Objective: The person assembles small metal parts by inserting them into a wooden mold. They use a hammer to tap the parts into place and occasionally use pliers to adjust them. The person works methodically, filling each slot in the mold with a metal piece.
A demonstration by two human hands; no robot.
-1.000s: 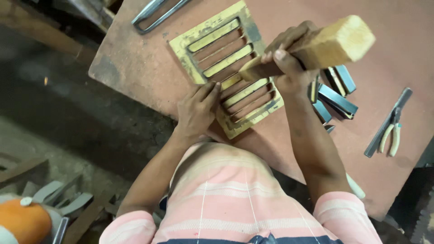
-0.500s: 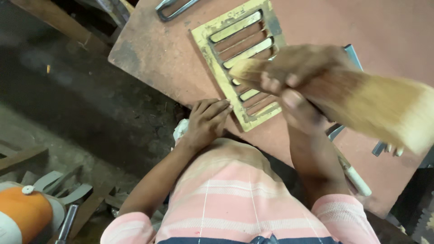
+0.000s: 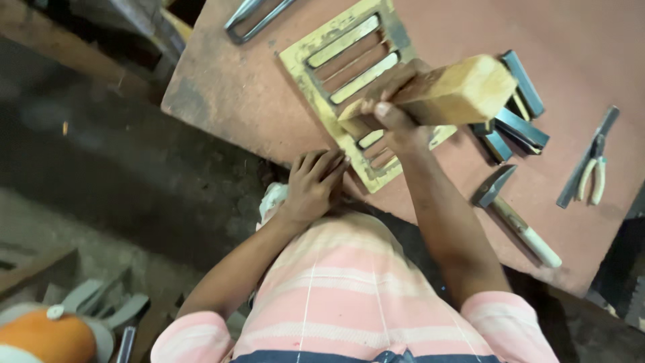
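Note:
A yellow slatted metal frame [image 3: 316, 64] lies flat on the reddish table [image 3: 470, 27]. My right hand [image 3: 393, 114] grips a thick wooden block [image 3: 457, 91] and holds it raised over the frame's near half. My left hand [image 3: 312, 181] presses down on the frame's near corner at the table's edge, fingers spread over the metal. The block hides part of the frame's lower slats.
A hammer with a pale handle [image 3: 517, 218] lies right of my arm. Several dark metal strips [image 3: 521, 117] sit behind the block, pliers [image 3: 591, 175] further right. A bent metal piece [image 3: 255, 15] lies at the table's far edge. An orange tool [image 3: 47, 336] rests on the floor.
My right hand swung the wooden block down toward the frame, then lifted it back up over the frame. My left hand slid to the frame's near corner.

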